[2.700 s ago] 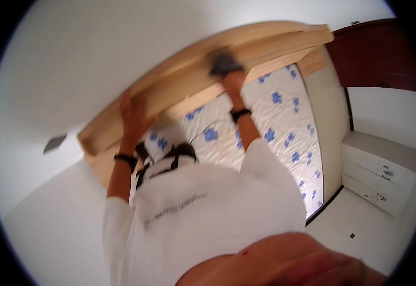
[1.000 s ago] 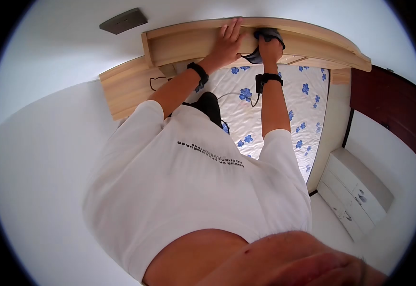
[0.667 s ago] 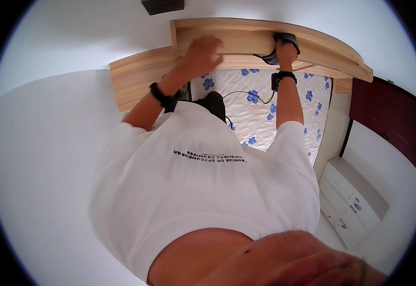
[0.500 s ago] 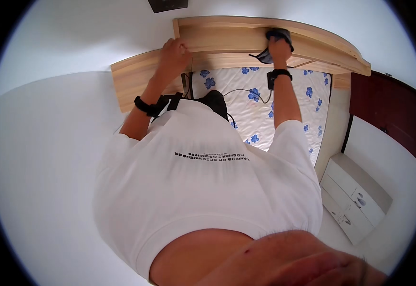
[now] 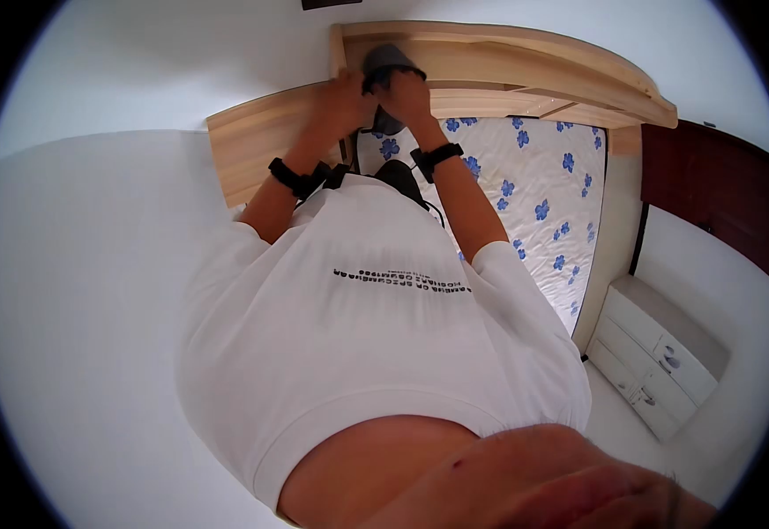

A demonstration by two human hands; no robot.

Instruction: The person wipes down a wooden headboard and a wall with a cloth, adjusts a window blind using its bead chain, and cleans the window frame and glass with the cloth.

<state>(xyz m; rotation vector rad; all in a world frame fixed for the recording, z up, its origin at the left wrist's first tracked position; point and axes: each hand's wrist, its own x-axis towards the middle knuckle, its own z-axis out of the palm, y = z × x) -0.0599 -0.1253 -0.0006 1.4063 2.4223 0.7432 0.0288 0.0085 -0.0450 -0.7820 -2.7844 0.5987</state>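
Observation:
My right hand (image 5: 406, 95) grips a dark grey cloth (image 5: 393, 60) with a black edge, held over the wooden headboard (image 5: 481, 60) near its left end. Part of the cloth hangs below my fingers. Close beside it, my left hand (image 5: 342, 104) is blurred by motion at the corner where the headboard meets a wooden side panel (image 5: 261, 132). Its fingers are smeared, and its fingertips are right by the cloth. Both wrists wear black bands.
A mattress (image 5: 526, 185) with blue flowers lies below the headboard. White drawers (image 5: 658, 353) stand at the right, near a dark red panel (image 5: 711, 194). A white wall (image 5: 93, 264) runs along the left.
My right hand has carried the cloth left along the headboard, up to my left hand. My left hand has shifted slightly right and down.

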